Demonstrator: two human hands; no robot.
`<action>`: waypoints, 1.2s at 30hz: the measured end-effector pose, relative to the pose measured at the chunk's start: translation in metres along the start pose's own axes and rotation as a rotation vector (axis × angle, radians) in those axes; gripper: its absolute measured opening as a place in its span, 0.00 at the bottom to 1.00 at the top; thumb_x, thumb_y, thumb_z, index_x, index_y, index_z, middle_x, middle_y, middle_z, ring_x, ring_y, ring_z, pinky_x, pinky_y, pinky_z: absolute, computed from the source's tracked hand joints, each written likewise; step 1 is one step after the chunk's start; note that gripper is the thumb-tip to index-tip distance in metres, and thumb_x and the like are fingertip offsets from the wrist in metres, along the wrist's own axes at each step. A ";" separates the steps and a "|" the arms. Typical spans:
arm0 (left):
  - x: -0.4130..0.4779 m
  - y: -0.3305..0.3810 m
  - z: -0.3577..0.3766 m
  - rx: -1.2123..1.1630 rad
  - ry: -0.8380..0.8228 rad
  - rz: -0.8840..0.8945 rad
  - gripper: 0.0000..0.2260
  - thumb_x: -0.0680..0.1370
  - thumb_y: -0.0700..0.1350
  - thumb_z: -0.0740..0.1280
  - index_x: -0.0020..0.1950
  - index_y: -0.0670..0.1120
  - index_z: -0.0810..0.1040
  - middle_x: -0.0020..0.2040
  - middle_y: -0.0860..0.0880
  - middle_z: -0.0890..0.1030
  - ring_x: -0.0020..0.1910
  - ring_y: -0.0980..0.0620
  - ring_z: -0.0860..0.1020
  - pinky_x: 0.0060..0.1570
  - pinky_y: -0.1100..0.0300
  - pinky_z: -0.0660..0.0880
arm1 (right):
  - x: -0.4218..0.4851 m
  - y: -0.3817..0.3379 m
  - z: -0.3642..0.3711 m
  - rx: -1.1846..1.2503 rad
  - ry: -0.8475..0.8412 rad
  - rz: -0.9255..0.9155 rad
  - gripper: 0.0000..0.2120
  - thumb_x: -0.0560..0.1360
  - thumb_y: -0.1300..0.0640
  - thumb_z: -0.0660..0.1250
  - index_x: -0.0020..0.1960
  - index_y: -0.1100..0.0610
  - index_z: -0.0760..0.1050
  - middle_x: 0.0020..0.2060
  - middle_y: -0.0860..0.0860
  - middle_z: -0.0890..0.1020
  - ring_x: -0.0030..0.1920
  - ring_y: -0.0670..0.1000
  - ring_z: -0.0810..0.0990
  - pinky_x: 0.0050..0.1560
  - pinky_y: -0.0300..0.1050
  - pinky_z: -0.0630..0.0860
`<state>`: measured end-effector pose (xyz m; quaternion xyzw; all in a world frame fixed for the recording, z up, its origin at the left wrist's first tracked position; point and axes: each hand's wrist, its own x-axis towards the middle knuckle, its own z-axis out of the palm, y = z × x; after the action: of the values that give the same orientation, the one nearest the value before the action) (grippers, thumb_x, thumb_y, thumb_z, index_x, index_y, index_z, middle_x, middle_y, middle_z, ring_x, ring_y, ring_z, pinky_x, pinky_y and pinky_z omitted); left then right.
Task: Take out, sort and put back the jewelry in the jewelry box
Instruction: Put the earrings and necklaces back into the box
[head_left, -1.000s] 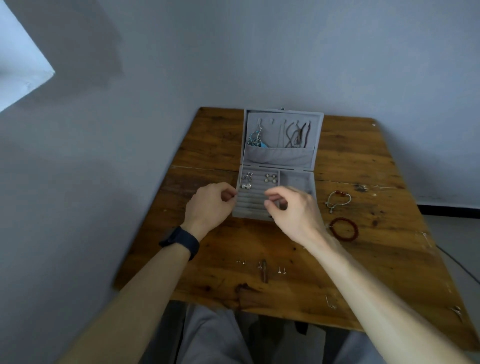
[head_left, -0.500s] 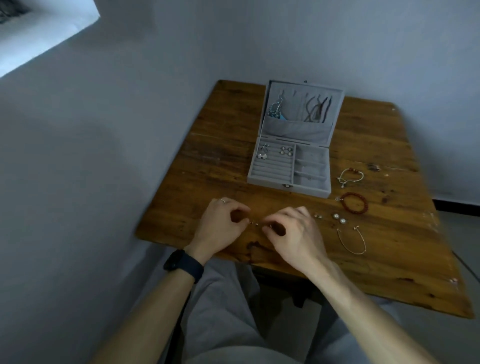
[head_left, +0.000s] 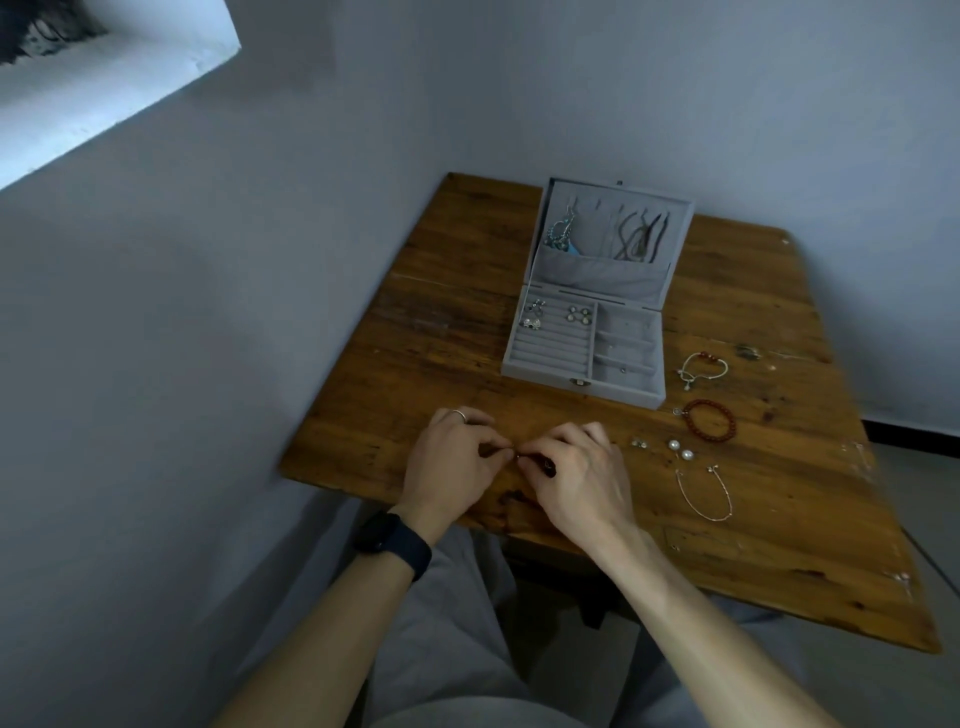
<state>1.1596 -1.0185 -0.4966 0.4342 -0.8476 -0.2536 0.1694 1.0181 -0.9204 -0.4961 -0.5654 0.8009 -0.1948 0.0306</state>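
Observation:
The grey jewelry box (head_left: 524, 371) stands open on the wooden table (head_left: 431, 332), with necklaces hanging in its lid and a few earrings (head_left: 532, 323) in its ring rolls. My left hand (head_left: 449, 457) and my right hand (head_left: 576, 473) meet near the table's front edge, fingertips pinched together on a small piece of jewelry (head_left: 519, 456) that is mostly hidden. On the table to the right lie a red bead bracelet (head_left: 709, 420), a thin cord bracelet (head_left: 701, 370), a silver chain bracelet (head_left: 704, 493), two pearl studs (head_left: 680, 449) and a small pair of earrings (head_left: 638, 444).
A wall runs close along the table's left side. My lap in grey trousers is below the front edge. A dark watch sits on my left wrist. Bare wood lies left of the box and at the right front corner.
My hands have pulled back from the box to the table's front edge and now pinch a small item there. The view has shifted, so the box looks farther away.

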 end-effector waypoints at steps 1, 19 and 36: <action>0.000 0.000 0.000 0.014 0.006 0.006 0.08 0.77 0.54 0.71 0.54 0.55 0.86 0.60 0.57 0.78 0.63 0.57 0.69 0.57 0.63 0.68 | 0.000 0.000 0.001 0.000 0.006 0.000 0.10 0.78 0.45 0.67 0.55 0.45 0.84 0.51 0.44 0.81 0.53 0.51 0.72 0.47 0.50 0.72; 0.000 -0.005 -0.001 -0.098 -0.002 -0.010 0.05 0.80 0.52 0.68 0.53 0.55 0.82 0.54 0.57 0.80 0.57 0.58 0.72 0.57 0.57 0.74 | 0.000 -0.001 0.003 -0.015 0.083 -0.060 0.09 0.80 0.50 0.66 0.55 0.48 0.83 0.49 0.46 0.83 0.51 0.51 0.74 0.44 0.48 0.72; 0.069 0.007 -0.038 -0.278 -0.042 -0.089 0.06 0.80 0.54 0.68 0.53 0.54 0.81 0.49 0.59 0.81 0.49 0.66 0.76 0.46 0.70 0.70 | 0.036 0.038 -0.030 0.318 0.156 0.039 0.06 0.80 0.52 0.67 0.54 0.51 0.80 0.48 0.42 0.83 0.51 0.46 0.77 0.48 0.38 0.68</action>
<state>1.1354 -1.0828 -0.4575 0.4383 -0.7875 -0.3850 0.1989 0.9631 -0.9338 -0.4754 -0.5211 0.7707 -0.3615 0.0611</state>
